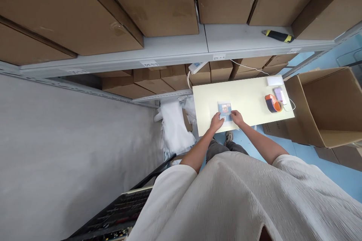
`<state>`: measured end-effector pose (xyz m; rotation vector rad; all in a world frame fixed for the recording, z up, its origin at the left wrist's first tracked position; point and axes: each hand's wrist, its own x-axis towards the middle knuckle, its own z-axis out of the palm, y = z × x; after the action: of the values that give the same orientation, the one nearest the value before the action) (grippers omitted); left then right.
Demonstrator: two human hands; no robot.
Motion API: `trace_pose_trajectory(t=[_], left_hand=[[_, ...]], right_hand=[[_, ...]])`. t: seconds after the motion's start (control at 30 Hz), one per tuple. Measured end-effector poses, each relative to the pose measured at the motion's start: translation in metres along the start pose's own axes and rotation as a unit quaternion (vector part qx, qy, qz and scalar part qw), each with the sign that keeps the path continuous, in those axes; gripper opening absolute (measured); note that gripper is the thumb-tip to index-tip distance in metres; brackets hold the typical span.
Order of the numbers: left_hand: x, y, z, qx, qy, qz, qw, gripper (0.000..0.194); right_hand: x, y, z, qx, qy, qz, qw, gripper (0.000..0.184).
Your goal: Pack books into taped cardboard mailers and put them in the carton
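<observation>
A flat blue packet (225,110) with a small picture and a white label lies over the pale yellow table (249,99). It looks wrapped in clear film, with a paler margin at its upper edge. My left hand (216,122) pinches its lower left edge, thumb towards the label. On the opposite side, the fingers of my right hand (236,117) close on the right edge. Whether the packet rests on the tabletop or is slightly lifted, I cannot tell.
At the table's right end are an orange and dark blue tape dispenser (273,103), a blurred purple item (278,94) and a white box (275,81). A big open carton (325,109) stands right. White wrapping (175,126) lies left. A cutter (278,36) rests on the shelf (175,51).
</observation>
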<state>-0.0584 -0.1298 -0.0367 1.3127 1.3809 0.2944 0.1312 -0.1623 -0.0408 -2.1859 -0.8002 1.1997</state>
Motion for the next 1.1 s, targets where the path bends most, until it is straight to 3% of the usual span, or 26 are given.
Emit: trace_pose_trajectory(t=[0.2,0.37,0.57,0.73,0.9,1.1], left_hand=[[0.004,0.015,0.029,-0.008,-0.032,0.03,0.999,0.052],[0.004,0.016,0.029,-0.013,-0.048,0.032,0.998,0.05],[0.0,0.014,0.005,0.012,0.041,0.053,0.998,0.039],[-0.007,0.012,-0.013,-0.053,0.044,0.011,0.998,0.031],[-0.017,0.013,-0.021,-0.097,0.089,0.018,0.991,0.025],[-0.023,0.008,-0.034,-0.048,0.119,-0.017,0.992,0.03]], right_hand=[[0.007,0.006,-0.033,0.057,0.041,0.032,0.997,0.043],[0.005,0.001,-0.042,0.094,0.039,0.033,0.994,0.05],[-0.003,-0.011,-0.029,0.11,0.017,-0.022,0.994,0.05],[-0.009,-0.027,-0.011,0.165,0.01,-0.031,0.986,0.038],[-0.012,-0.037,0.009,0.223,-0.055,-0.026,0.973,0.033],[-0.007,-0.021,0.023,0.112,-0.066,-0.006,0.991,0.031]])
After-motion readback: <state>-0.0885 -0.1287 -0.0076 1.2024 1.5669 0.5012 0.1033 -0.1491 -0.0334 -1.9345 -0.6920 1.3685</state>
